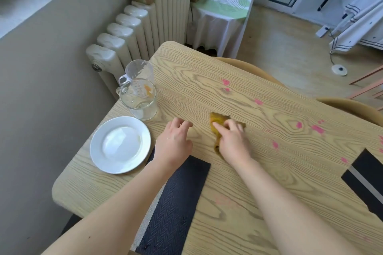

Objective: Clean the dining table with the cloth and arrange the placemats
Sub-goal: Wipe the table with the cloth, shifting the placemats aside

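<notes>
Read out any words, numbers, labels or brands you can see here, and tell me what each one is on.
On the front clear jug: printed scale marks and an orange mark, too blurred to read.
On the plate, cloth, dark placemat and table: no text visible.
Nothing here can be quoted as legible text.

L hand (173, 143) loosely curled, R hand (233, 141) gripping cloth (216, 119)

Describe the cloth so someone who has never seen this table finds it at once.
On the wooden dining table, look just beyond the near dark placemat, under the right hand. The cloth is the crumpled mustard-yellow rag its fingers grip, unlike the flat pink stains to its right.
</notes>
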The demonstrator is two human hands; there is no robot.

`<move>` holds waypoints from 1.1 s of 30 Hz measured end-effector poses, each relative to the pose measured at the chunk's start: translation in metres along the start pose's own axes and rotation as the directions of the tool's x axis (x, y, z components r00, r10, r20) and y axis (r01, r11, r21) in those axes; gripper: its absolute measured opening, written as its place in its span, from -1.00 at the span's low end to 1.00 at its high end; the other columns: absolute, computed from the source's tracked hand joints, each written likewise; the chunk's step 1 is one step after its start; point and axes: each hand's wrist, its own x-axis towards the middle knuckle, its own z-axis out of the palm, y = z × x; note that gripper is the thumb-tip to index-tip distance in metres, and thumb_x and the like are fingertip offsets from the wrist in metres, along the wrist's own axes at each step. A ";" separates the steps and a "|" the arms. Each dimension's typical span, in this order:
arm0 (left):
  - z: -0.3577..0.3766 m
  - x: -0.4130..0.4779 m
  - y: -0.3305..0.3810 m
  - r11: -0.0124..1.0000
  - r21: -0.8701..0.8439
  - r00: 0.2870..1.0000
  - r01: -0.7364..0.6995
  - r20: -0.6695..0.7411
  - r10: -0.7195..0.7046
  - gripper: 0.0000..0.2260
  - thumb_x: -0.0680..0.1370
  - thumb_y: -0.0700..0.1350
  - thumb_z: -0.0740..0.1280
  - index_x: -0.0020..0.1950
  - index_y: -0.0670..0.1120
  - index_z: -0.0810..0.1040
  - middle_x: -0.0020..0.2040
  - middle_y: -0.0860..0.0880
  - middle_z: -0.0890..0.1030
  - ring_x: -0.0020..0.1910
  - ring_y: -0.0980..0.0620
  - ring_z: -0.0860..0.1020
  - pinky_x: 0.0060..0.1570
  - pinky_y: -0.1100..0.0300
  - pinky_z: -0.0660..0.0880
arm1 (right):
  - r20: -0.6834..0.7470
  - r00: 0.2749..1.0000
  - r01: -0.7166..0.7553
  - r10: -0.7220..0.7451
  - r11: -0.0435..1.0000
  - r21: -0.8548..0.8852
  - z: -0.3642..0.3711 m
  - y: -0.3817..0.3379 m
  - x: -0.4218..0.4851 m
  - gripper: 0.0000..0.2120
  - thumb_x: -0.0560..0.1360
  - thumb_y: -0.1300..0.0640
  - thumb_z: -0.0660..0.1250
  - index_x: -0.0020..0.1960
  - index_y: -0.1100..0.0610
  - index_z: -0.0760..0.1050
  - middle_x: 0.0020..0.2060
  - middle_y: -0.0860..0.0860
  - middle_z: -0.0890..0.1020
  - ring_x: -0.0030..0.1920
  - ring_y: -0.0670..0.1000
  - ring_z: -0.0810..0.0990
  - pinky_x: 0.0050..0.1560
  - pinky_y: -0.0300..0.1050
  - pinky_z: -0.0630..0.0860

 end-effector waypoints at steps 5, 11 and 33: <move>0.005 -0.002 0.011 1.000 -0.017 0.999 -0.024 0.023 0.024 -0.60 0.48 -0.19 0.24 0.31 0.01 0.41 0.22 0.06 0.38 0.21 0.06 0.35 -0.21 0.21 0.35 | -0.151 0.908 -0.385 0.390 0.921 0.066 -0.014 0.105 -0.023 -0.52 0.55 0.22 0.23 0.42 -0.12 0.38 0.35 0.03 0.35 0.25 0.14 0.33 0.22 0.03 0.38; 0.015 -0.005 0.030 0.994 -0.026 0.992 -0.104 0.065 0.106 -0.61 0.49 -0.18 0.25 0.32 -0.01 0.41 0.24 0.05 0.37 0.22 0.07 0.35 -0.20 0.22 0.40 | -0.094 0.866 -0.490 0.491 0.871 0.033 -0.021 0.127 -0.032 -0.45 0.53 0.21 0.22 0.49 -0.08 0.26 0.45 0.03 0.31 0.28 0.20 0.30 0.30 -0.01 0.29; 0.036 -0.063 0.049 0.987 -0.049 0.984 -0.154 0.080 0.157 -0.65 0.48 -0.23 0.27 0.26 -0.05 0.48 0.22 0.03 0.43 0.21 0.01 0.40 -0.14 0.09 0.52 | -0.171 0.886 -0.401 0.431 0.898 0.183 0.030 0.076 -0.158 -0.54 0.53 0.25 0.24 0.38 -0.07 0.44 0.35 -0.05 0.40 0.26 0.06 0.35 0.28 -0.08 0.39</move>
